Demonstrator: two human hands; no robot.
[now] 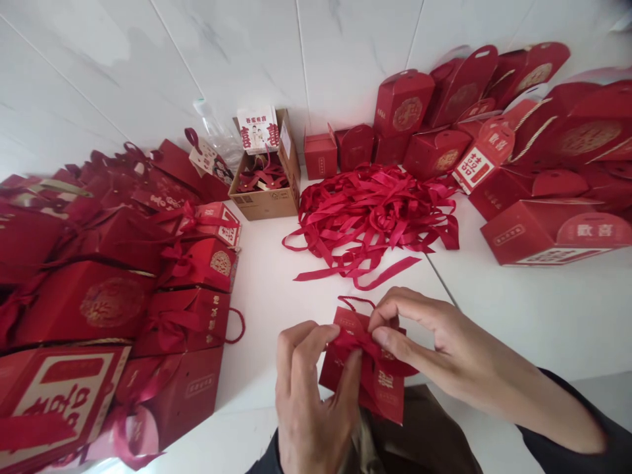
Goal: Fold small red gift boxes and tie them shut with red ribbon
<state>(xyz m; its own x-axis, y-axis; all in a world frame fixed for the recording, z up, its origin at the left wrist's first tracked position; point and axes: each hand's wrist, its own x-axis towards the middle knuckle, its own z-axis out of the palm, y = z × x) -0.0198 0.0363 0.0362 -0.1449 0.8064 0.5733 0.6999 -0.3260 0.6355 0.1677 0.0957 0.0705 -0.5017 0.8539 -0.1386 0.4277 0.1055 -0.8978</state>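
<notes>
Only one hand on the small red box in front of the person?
No, fingers of both the left hand and the right hand are at the bow on the small red box.

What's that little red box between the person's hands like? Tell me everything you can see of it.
The small red box looks like printed card, with pale characters on its upper face. A thin red cord loops from its far end. A red ribbon, satiny in look, is gathered into a bow shape across its middle. The box is turned at a slant by the near edge of the white table. Fingers of the left hand touch the ribbon; the right hand seems to pinch it.
</notes>
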